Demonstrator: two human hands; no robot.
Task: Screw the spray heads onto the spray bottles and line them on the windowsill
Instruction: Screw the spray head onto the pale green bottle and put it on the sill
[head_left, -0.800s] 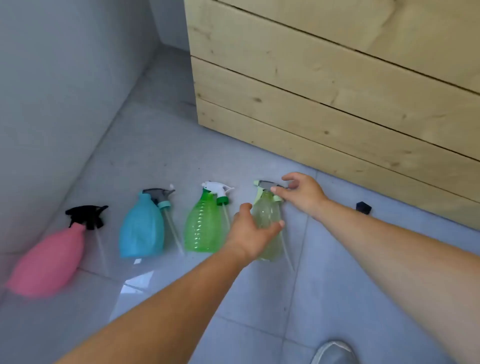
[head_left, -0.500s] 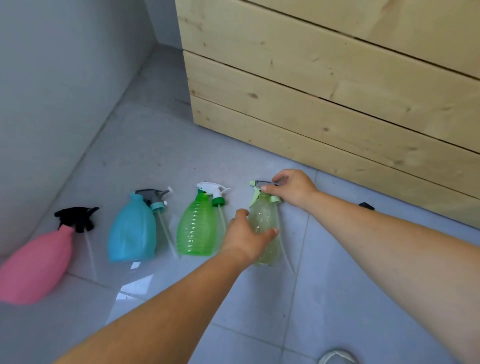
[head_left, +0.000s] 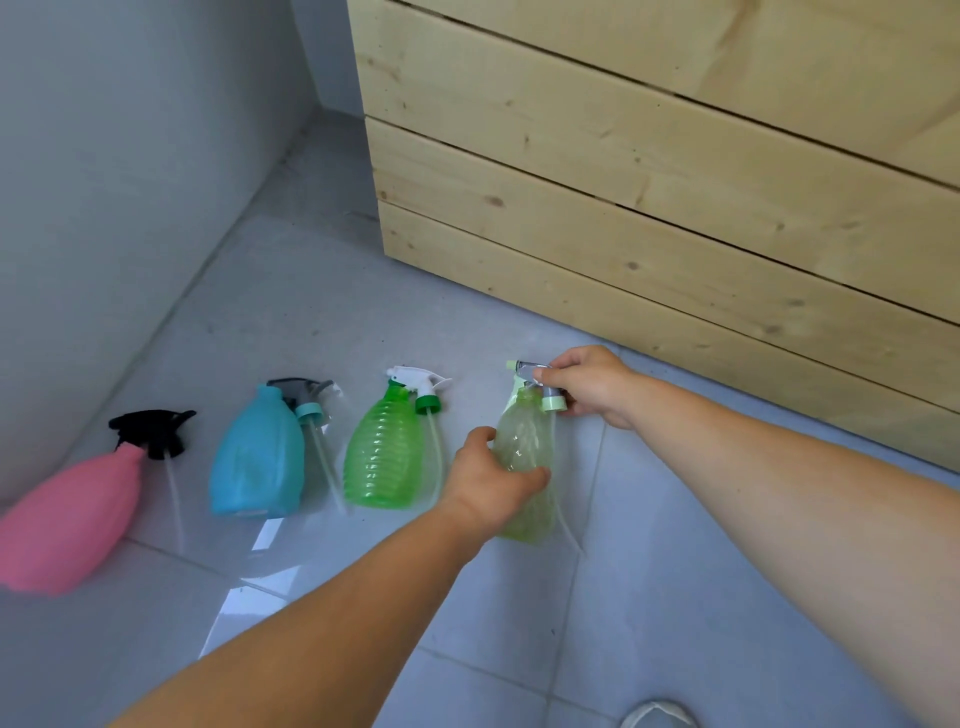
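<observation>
The left hand (head_left: 488, 480) is wrapping its grip around the pale bottle (head_left: 522, 457) lying on the floor (head_left: 675, 597), while the right hand (head_left: 589, 384) is pinching its spray head (head_left: 540, 387), sitting just beside the bottle's neck.

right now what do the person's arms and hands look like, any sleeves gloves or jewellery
Both arms are bare up to the frame edge: no sleeves in view. The left hand and right hand wear no gloves, and no rings, watch or bracelets show on the fingers or wrists. No markings are visible on either forearm.
</observation>
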